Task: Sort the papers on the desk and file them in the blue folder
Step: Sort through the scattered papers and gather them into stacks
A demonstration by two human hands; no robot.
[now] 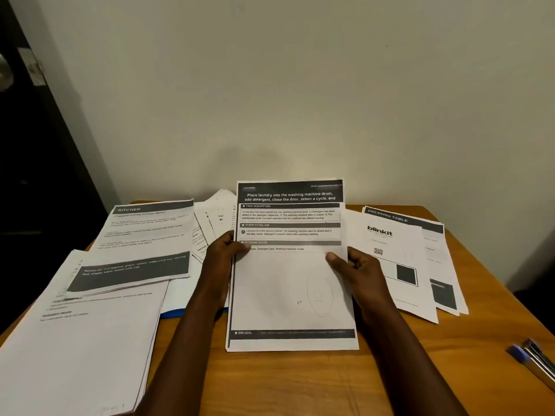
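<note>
1. Paper stack (81, 340) lies nearest the person, to the near left of the washing-machine sheet (289, 295). It lies near the left edge of the bench (270, 385), and its near corner runs out of view.
2. Bare wood shows on the near side of the washing-machine sheet, between the two forearms. More bare wood runs off to the sheet's near right.
3. Pens (533, 357) with blue caps lie at the far right of that bare wood, well apart from the sheet and close to the bench's right edge.
4. The washing-machine sheet stands tilted, top edge raised toward the wall (300, 85) and bottom edge low at the bench. I cannot tell whether it touches the bench.
   - The left hand (223, 253) has its grip on the sheet's left edge, thumb on the printed face and fingers behind.
   - The right hand (357, 268) grips the right edge the same way, fingers curled behind.
5. The blue folder (172, 313) shows only as a thin blue strip just left of the sheet. It lies under white pages and is crossed by the left forearm.
6. Right of the sheet, a blinkit page (390, 265) overlaps a DRESSING TABLE page (434, 232). Their edges fan toward the bench's right side, and the blinkit page's left edge is hidden behind the right hand.
7. Left of the sheet, a KITCHEN page (147, 235) tops a pile that overlaps the far end of the nearest stack.
8. Beyond the sheet's upper left corner, fanned pages (213, 217) reach the bench's far edge at the wall, partly hidden by the sheet and the left hand.
</note>
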